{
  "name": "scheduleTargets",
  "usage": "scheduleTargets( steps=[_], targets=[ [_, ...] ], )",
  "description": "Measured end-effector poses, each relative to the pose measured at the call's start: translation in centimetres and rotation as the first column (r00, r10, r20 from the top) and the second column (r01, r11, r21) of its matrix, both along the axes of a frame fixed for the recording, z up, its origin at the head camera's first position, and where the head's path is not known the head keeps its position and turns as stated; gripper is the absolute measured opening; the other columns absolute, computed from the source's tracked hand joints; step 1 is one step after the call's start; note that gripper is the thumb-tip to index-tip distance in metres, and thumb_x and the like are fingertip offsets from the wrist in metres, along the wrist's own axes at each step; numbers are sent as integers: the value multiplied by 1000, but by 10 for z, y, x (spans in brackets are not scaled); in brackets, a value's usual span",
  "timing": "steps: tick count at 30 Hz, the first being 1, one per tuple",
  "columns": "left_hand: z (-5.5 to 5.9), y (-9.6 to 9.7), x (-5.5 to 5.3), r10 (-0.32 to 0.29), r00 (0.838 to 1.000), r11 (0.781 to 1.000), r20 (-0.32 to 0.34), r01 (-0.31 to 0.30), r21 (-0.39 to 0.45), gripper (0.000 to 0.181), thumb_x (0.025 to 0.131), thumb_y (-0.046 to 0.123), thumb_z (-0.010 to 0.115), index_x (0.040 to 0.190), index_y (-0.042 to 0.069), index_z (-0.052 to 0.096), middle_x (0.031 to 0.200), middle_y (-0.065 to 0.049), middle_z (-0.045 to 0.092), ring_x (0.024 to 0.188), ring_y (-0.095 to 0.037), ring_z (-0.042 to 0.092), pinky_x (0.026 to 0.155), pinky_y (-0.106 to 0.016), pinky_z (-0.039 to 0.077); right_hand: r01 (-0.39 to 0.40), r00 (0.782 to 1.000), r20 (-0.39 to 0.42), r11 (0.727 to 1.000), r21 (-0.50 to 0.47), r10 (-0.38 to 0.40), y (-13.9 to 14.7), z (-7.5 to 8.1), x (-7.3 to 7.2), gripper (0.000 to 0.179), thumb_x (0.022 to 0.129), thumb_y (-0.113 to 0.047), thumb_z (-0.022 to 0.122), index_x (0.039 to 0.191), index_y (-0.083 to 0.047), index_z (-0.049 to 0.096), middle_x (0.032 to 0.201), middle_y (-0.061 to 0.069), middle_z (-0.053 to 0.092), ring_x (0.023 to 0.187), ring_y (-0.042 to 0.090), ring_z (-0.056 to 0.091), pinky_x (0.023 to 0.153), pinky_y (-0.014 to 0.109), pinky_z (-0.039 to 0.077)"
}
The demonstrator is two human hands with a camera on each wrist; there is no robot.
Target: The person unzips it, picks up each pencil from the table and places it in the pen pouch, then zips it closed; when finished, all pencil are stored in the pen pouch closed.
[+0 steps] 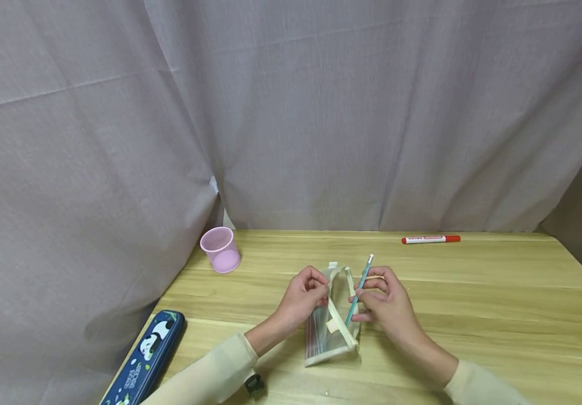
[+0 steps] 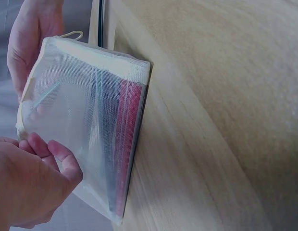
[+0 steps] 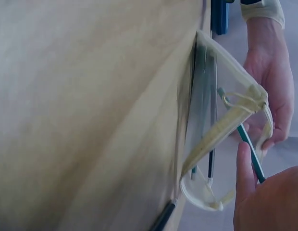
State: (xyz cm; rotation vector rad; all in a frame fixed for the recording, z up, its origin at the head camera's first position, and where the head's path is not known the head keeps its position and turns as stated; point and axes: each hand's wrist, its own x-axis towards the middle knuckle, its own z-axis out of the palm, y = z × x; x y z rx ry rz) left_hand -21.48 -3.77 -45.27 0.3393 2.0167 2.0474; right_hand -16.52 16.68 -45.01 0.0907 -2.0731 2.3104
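Note:
A see-through mesh zip pouch [image 1: 321,337] with cream edging stands on the table, its zipped mouth spread apart. My left hand [image 1: 307,292] pinches the pouch's left rim between thumb and fingers. On the other side, my right hand [image 1: 389,301] holds a teal pencil [image 1: 365,275] with a white eraser end up; its lower end slants into the pouch mouth. Through the mesh in the left wrist view, a red strip [image 2: 129,110] and dark, slim items show along the pouch bottom. The right wrist view shows the open zipper [image 3: 221,127] and the pencil [image 3: 251,154] crossing behind it.
A pink cup [image 1: 222,253] stands at the back left of the wooden table [image 1: 498,315]. A dark blue panda pencil case [image 1: 149,354] lies at the front left, beside the left forearm. At the back right lies a red-and-white marker [image 1: 430,239]. Grey curtains hang behind.

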Motion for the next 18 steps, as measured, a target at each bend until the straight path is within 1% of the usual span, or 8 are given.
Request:
scheduleTargets(
  steps=[4, 9, 15, 18],
  targets=[
    [0, 0, 0, 3, 1000, 1000, -1, -3, 0, 17, 90, -4, 59, 107, -1, 59, 82, 3, 61, 78, -11, 60, 75, -22, 57, -10, 998, 63, 1000, 0, 10, -4, -1, 1, 41, 101, 0, 64, 134, -3, 41, 110, 12, 63, 92, 23, 78, 74, 50, 68],
    [-1, 1, 0, 1, 1000, 1000, -3, -1, 3, 16, 90, -4, 58, 106, 0, 59, 82, 3, 61, 78, -11, 60, 75, -22, 57, -21, 993, 114, 999, 34, 17, -6, -2, 2, 48, 102, -1, 63, 142, 2, 38, 117, 17, 61, 94, 24, 78, 76, 49, 68],
    [0, 2, 1, 3, 1000, 1000, 0, -3, 8, 16, 91, -4, 59, 106, 0, 60, 81, 3, 62, 77, -10, 60, 74, -21, 57, -12, 985, 172, 996, 86, -3, -12, -5, -2, 45, 102, -1, 62, 143, 4, 43, 121, 22, 59, 92, 25, 77, 75, 46, 68],
    [0, 3, 1, 5, 1000, 1000, 4, -5, 12, 16, 91, -5, 59, 106, -1, 60, 81, 3, 61, 76, -9, 60, 73, -21, 57, -1, 981, 192, 992, 125, -23, -16, -7, -4, 45, 100, 0, 63, 141, 5, 46, 120, 21, 60, 88, 23, 75, 72, 43, 68]
  ],
)
